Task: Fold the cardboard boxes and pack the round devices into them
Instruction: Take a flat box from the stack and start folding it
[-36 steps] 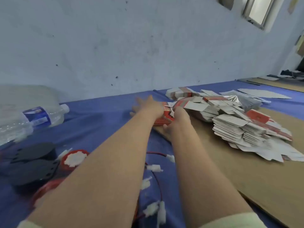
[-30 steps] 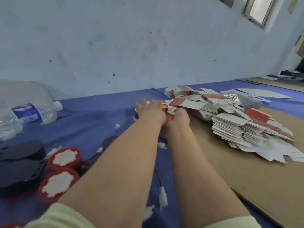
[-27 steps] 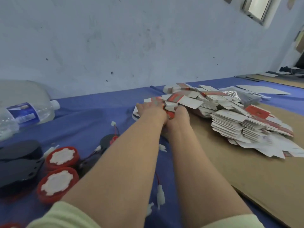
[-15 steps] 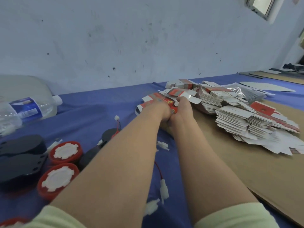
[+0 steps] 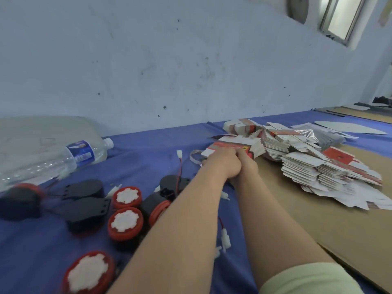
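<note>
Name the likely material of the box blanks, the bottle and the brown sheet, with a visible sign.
Box blanks: thin printed card, matte; stacked flat, white edges. Bottle: clear glossy plastic; see-through. Brown sheet: probably cardboard, matte; stiff straight edge.

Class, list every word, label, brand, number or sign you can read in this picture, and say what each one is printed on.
No text here can be read for certain.
water bottle label: blue with white print, too blurred to read.
bundle of flat boxes: red and white print, too blurred.
stacked flat boxes: red panels, print too small.
</note>
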A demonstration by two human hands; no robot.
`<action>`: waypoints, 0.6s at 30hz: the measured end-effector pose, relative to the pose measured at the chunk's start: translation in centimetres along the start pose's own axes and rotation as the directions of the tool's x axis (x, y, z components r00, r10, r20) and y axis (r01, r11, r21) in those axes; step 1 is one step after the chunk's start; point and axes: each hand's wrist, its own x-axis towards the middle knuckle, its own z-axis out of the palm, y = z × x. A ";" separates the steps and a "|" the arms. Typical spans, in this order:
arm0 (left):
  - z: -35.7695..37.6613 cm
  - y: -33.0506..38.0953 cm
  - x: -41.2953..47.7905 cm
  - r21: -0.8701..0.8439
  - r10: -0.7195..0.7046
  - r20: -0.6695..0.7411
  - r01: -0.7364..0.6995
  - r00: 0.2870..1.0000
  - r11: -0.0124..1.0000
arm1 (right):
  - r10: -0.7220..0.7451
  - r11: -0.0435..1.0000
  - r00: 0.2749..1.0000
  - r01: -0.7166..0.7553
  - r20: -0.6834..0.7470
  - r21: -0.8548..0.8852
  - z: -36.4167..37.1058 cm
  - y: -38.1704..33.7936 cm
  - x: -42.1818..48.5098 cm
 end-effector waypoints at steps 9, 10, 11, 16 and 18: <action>-6.3 1.3 -10.1 -0.199 -0.059 -0.206 0.017 0.977 0.980 | -0.271 0.945 0.906 0.314 -0.326 0.089 -2.0 -3.4 -10.4; -7.5 1.3 -11.7 -0.259 -0.085 -0.241 0.021 0.967 0.966 | -0.296 0.937 0.914 0.334 -0.277 0.102 -2.3 -4.0 -12.3; -8.8 1.2 -13.6 -0.324 -0.113 -0.275 0.018 0.955 0.946 | -0.308 0.936 0.924 0.338 -0.226 0.103 -2.5 -4.6 -14.3; -14.6 -0.3 -25.9 -0.669 -0.152 -0.143 0.018 0.978 0.743 | -0.265 0.962 0.942 0.273 0.204 -0.010 -4.3 -5.6 -25.6; -14.9 -1.3 -32.5 -0.815 -0.123 -0.005 0.067 0.992 0.575 | -0.164 0.974 0.914 0.211 0.372 -0.088 -4.9 -4.8 -30.8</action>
